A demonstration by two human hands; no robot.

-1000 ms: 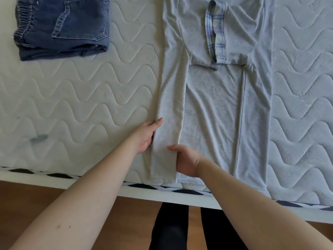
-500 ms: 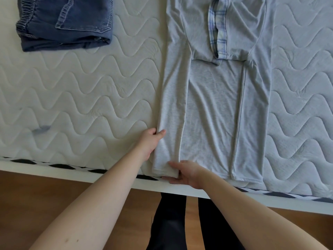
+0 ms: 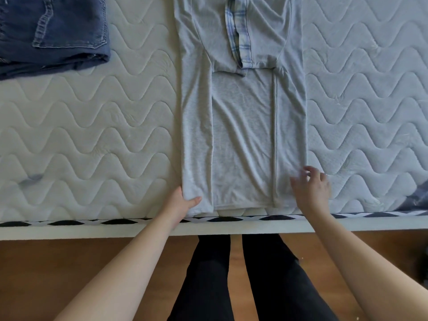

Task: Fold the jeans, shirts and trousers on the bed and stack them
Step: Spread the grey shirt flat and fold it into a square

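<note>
A light grey shirt (image 3: 243, 135) lies flat on the white quilted mattress (image 3: 92, 135), both long sides folded inward and a blue plaid strip showing near its top. My left hand (image 3: 180, 205) pinches the shirt's lower left corner, thumb on top of the fabric. My right hand (image 3: 311, 188) hovers with spread fingers over the lower right corner, blurred, holding nothing. Folded blue jeans (image 3: 53, 35) sit at the upper left of the bed.
The bed's near edge (image 3: 115, 224) has a black-and-white patterned band. Below it are a wooden floor (image 3: 69, 262) and my legs in dark trousers (image 3: 231, 286). A bit of dark fabric (image 3: 414, 200) shows at the right edge of the mattress.
My right hand left the folded left sleeve and swung across to the shirt's lower right corner. My left hand slid down to the lower left corner and took hold there.
</note>
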